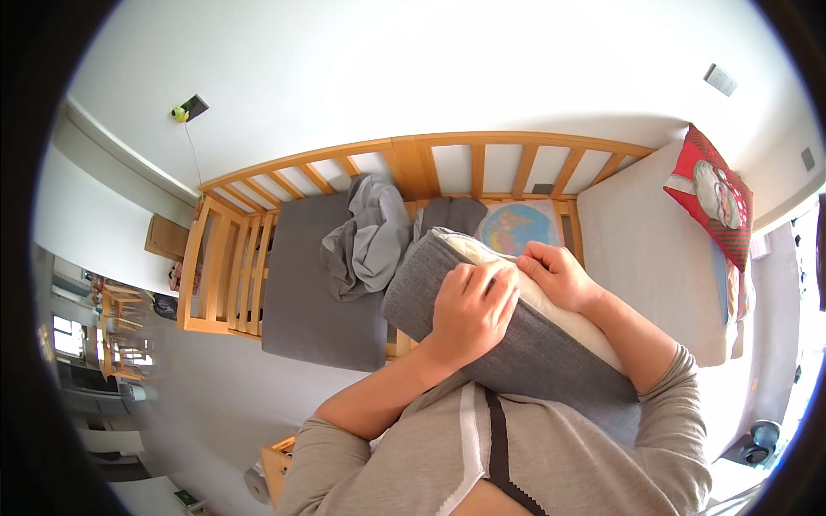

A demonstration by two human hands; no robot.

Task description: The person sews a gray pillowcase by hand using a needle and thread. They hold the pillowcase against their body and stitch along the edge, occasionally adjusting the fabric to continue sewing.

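Observation:
Held up against my torso is a thick foam cushion (537,278), cream on the exposed side, with a dark grey fabric cover (516,351) around it. A zip edge (461,235) runs along the opening of the cover. My left hand (476,303) lies across the grey fabric, its fingers bent over the cover's edge. On the far side of the opening, my right hand (560,276) has its thumb and fingers closed at the edge by the cream foam. Exactly what its fingertips pinch is hidden.
Before me stands a wooden slatted bed frame (405,169). A grey mattress section (303,284) carries crumpled grey fabric (374,232). A pale mattress (645,258) and red patterned pillow (713,187) are at right. A map-printed sheet (521,227) lies behind the cushion.

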